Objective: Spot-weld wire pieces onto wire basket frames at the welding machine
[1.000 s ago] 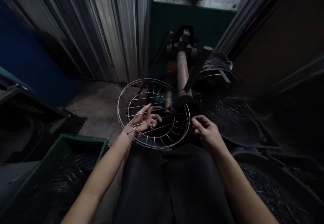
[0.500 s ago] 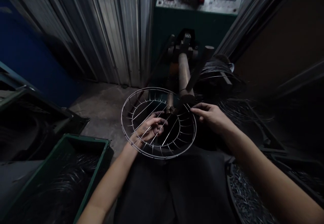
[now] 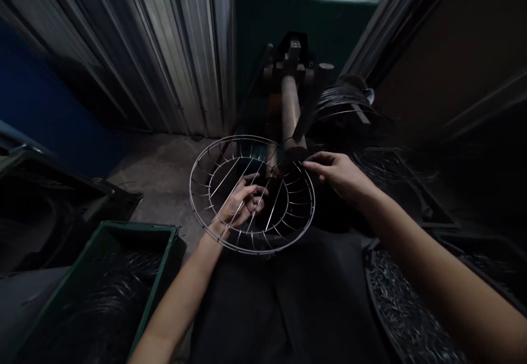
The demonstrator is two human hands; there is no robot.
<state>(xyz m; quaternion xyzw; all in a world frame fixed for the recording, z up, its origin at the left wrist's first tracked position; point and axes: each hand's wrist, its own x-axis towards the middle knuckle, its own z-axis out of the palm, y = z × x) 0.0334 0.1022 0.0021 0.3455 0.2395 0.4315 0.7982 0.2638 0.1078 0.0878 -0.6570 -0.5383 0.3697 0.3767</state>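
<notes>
A round wire basket (image 3: 255,252), made of rings joined by short wire spokes with straight bars across its middle, is tilted in front of a machine's electrodes. My left hand (image 3: 242,202) reaches beneath it, its curled fingers among the cross bars, supporting the basket. My right hand (image 3: 335,172) pinches thumb and forefinger at the basket's upper right rim, on what looks like a short wire; the fingertips hide most of it. Just above the rim, the thick upper electrode arm (image 3: 291,106) points toward me. The lower electrode (image 3: 272,161) stands within the basket's outline.
On the left is a green crate (image 3: 162,276) of dark curved wires. A round tub (image 3: 407,298) of short metal pieces sits at lower right. Wire rings (image 3: 343,98) hang right of the machine. Corrugated metal sheeting (image 3: 177,51) stands behind, and dark cloth (image 3: 284,298) covers my lap.
The view has shifted slightly, so the machine, basket and hands appear a little higher and further left. Both hands keep nearly the same hold. The red panel lamp is out of view.
</notes>
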